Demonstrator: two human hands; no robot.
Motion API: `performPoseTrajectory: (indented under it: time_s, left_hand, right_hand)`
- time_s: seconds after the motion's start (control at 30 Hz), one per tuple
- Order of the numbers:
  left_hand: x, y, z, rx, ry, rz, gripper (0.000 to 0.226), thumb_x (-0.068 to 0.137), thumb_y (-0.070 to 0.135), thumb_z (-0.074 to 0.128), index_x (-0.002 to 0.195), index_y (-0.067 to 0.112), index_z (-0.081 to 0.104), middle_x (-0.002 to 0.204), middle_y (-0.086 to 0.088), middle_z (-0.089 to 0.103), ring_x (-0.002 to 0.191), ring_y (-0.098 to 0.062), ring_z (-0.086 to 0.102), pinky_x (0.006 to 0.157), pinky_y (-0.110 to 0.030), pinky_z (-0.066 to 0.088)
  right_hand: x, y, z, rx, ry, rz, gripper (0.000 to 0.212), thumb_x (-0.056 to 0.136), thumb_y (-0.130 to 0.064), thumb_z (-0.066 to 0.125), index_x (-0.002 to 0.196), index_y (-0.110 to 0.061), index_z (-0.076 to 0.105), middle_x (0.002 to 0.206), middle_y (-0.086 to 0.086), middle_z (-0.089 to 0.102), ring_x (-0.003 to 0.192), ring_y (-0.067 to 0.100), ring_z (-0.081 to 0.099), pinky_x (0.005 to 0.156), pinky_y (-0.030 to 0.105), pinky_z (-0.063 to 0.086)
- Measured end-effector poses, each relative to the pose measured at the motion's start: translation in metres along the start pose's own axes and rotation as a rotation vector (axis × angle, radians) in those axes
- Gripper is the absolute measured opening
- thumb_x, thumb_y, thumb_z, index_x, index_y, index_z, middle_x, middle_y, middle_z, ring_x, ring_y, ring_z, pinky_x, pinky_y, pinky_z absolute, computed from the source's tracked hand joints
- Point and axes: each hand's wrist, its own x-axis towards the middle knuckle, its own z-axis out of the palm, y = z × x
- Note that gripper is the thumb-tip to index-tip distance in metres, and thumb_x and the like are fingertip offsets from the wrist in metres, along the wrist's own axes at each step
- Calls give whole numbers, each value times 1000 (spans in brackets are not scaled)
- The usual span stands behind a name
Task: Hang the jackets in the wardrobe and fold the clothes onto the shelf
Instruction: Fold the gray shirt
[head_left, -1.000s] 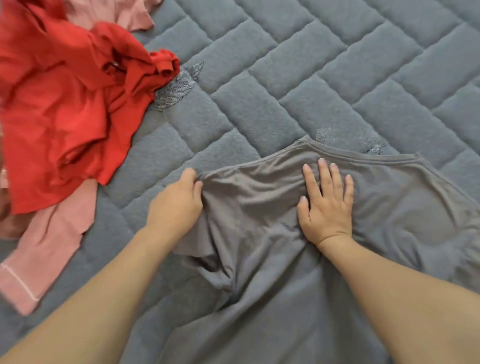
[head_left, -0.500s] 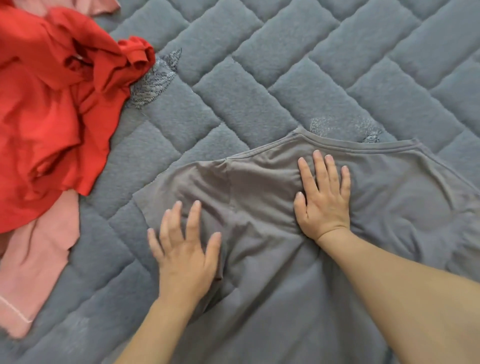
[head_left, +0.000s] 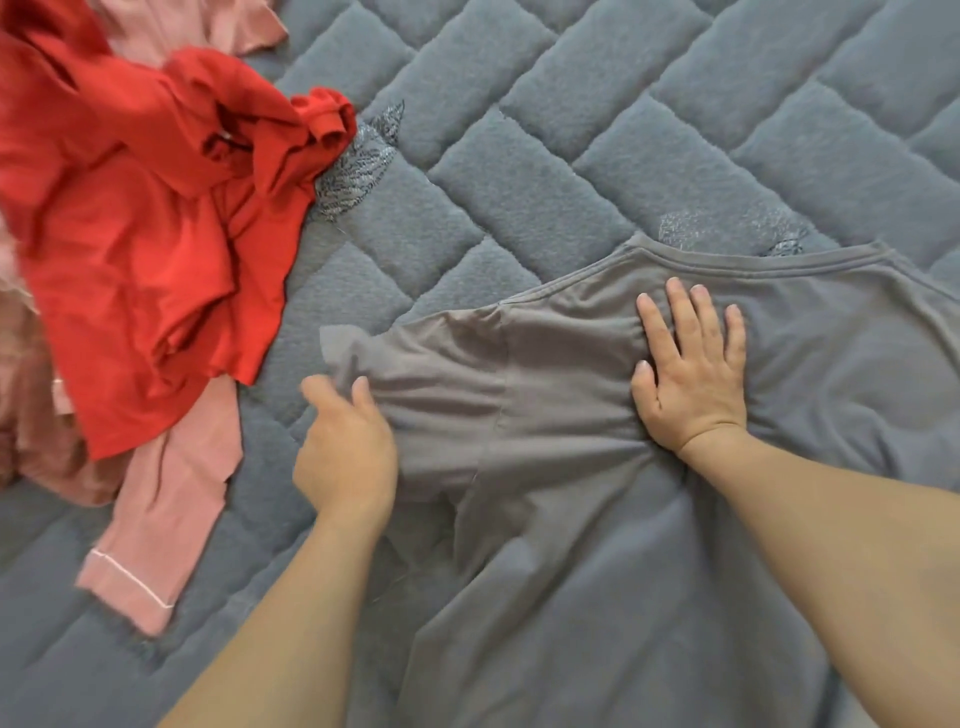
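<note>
No writing, label, brand or number can be read on the clothes or the bed cover in this view.

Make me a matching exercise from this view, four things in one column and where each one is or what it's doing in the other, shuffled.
Column one:
1. right hand
2. left hand
3. red garment
4. pink garment

Column two:
A. crumpled at upper left of the quilt
B. pressed flat on the grey T-shirt below its collar
C. at the T-shirt's sleeve edge, blurred
D. lying partly under the red one

Pairs: 1-B, 2-C, 3-A, 4-D
</note>
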Motion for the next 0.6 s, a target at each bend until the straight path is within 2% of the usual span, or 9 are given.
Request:
performPoseTrajectory:
  time_s: [0.07,0.13,0.17,0.23,0.3,0.37,0.4,0.5,0.6]
  left_hand:
    - [4,-14,8,93,93,24,39,100,35,43,126,6,42,117,-30,60,108,-48,54,87,-53,40]
    - [-20,-17,16,137,117,202,52,92,38,48,133,7,43,130,-25,52,116,-45,48,95,-56,37]
    - [-42,-16,23,142,64,329,59,90,43,48,138,10,41,138,-22,47,124,-42,45,101,-59,34]
    - [-93,-10,36,152,-174,490,72,89,56,42,151,19,30,155,-15,30,142,-37,28,108,-69,20]
    - [-127,-13,54,222,-452,480,85,89,74,29,158,33,1,165,-5,-12,151,-28,-11,106,-77,4]
    - [-133,-21,74,346,-636,426,93,83,86,21,142,44,-37,145,6,-54,135,-20,-48,104,-79,-11]
    - [-129,-23,80,368,-681,410,95,79,89,21,132,47,-45,135,8,-62,128,-19,-55,101,-79,-15]
    - [-119,-22,85,318,-702,412,98,74,92,27,121,52,-49,127,13,-65,125,-18,-58,98,-79,-20]
    - [-121,-28,83,272,-688,434,99,72,93,31,122,57,-47,133,15,-61,128,-16,-56,98,-77,-23]
  right_hand:
    - [1,1,1,0,4,-3,72,84,-37,40,153,-22,30,161,11,22,149,31,18,119,56,9]
    - [0,1,3,4,-1,-10,72,84,-36,41,153,-22,30,161,11,21,149,31,17,119,56,8]
    - [0,1,3,5,-4,-8,72,84,-36,41,153,-22,29,162,11,21,149,31,17,119,56,8]
    - [0,1,3,6,-4,-6,72,84,-37,42,154,-22,29,162,11,21,149,31,17,119,56,8]
    - [0,2,3,17,-9,-10,72,84,-37,42,154,-22,29,162,11,20,149,31,17,119,57,8]
    - [0,3,4,20,-10,-11,72,84,-37,42,154,-22,28,162,11,20,149,31,17,119,56,7]
    - [0,3,4,20,-6,-14,72,85,-37,41,154,-22,28,162,11,20,149,31,17,119,57,7]
    - [2,2,3,34,-11,-23,71,87,-37,40,155,-22,26,162,11,19,149,31,16,119,57,6]
    - [1,2,-2,52,-37,-19,69,89,-38,37,155,-24,24,162,10,18,150,30,14,120,56,5]
